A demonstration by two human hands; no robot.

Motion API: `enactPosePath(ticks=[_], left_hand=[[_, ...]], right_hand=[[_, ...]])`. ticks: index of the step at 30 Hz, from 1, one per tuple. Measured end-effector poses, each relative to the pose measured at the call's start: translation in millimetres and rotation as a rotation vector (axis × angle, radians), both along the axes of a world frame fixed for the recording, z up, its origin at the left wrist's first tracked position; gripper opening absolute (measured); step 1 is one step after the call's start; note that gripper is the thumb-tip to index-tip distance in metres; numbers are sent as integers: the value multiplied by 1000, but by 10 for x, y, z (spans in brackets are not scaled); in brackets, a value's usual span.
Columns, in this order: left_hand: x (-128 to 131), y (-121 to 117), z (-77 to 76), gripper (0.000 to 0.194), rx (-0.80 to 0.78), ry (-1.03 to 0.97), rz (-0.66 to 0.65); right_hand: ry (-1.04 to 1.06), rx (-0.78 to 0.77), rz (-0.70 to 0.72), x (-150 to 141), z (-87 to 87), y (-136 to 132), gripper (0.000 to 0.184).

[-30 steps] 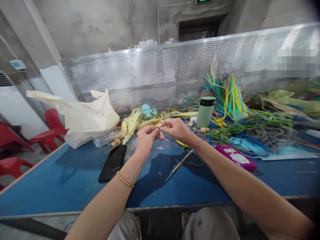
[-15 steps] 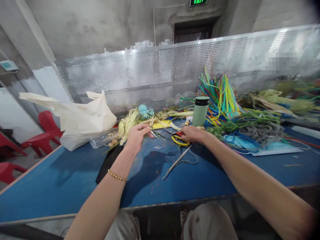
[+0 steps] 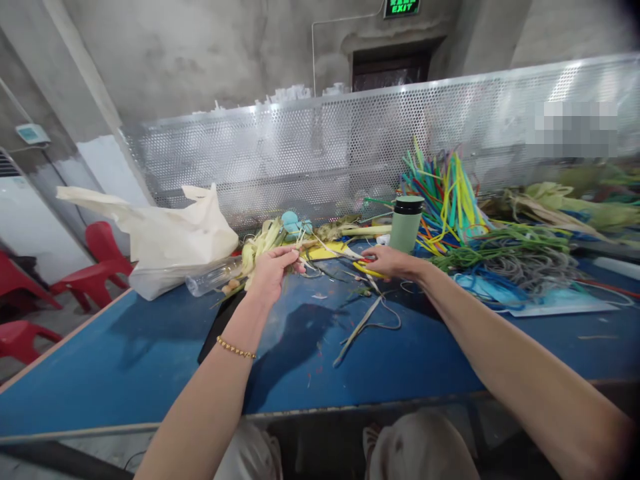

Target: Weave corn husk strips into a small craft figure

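Observation:
My left hand (image 3: 275, 267) is closed in a pinch on thin pale strips (image 3: 303, 235), which look like plant fibre; their ends stick up past my fingertips. To the right, my right hand (image 3: 393, 262) has its fingers closed on yellow-handled scissors (image 3: 369, 269), mostly covered by the hand. The scissors' blades are hard to make out among the strands between my hands. Below them on the blue table, a flat grey-green strip (image 3: 357, 332) lies beside a thin looped cord (image 3: 393, 325). A yellow sheet (image 3: 325, 251) lies just beyond my hands.
A white plastic bag (image 3: 175, 233), a clear bottle (image 3: 213, 277) and pale husks (image 3: 263, 243) stand left. A green tumbler (image 3: 406, 230) is behind my right hand, near bundled colourful strips (image 3: 445, 193) and tangled cords (image 3: 540, 257). A perforated metal screen (image 3: 280, 160) runs along the back.
My right hand has closed around the yellow-handled scissors and raised them slightly off the table. The left hand keeps its pinch on the strips. The view has shifted a little.

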State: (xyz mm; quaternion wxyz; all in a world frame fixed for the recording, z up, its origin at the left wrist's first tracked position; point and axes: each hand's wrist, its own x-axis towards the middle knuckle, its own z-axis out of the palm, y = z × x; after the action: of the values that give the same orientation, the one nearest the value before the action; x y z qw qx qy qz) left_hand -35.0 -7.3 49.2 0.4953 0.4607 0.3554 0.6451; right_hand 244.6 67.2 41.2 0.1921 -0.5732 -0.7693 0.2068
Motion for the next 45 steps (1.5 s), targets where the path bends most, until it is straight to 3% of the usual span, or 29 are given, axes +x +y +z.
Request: enactPosePath(ticks=[2, 4, 6, 8, 10, 15, 18, 22, 28, 34, 45], left_hand=[[-22, 10, 10, 16, 13, 0, 41], [-53, 23, 18, 19, 26, -4, 74], [-86, 42, 20, 21, 30, -9, 83], [-114, 65, 11, 24, 29, -5, 85], [-137, 93, -6, 25, 33, 8, 93], [-196, 165, -55, 22, 25, 32, 172], [-242, 200, -61, 18, 24, 15, 227], [-275, 214, -46, 18, 24, -7, 249], [-212, 165, -35, 23, 66, -21, 190], [-48, 74, -52, 22, 61, 28, 76], [6, 61, -63, 20, 29, 51, 50]], right_hand=[[133, 130, -92, -32, 46, -31, 29], [313, 162, -180, -94, 104, -93, 35], [535, 40, -218, -175, 165, -205, 38], [760, -210, -85, -271, 214, -366, 33], [876, -381, 76, -375, 235, -555, 43], [757, -595, 379, -594, 201, -959, 63], [685, -640, 435, -671, 176, -1083, 64], [629, -718, 398, -748, 132, -1103, 64], [764, -774, 336, -820, 30, -1010, 57], [857, -678, 267, -888, 1, -997, 57], [872, -529, 183, -924, 10, -1011, 54]])
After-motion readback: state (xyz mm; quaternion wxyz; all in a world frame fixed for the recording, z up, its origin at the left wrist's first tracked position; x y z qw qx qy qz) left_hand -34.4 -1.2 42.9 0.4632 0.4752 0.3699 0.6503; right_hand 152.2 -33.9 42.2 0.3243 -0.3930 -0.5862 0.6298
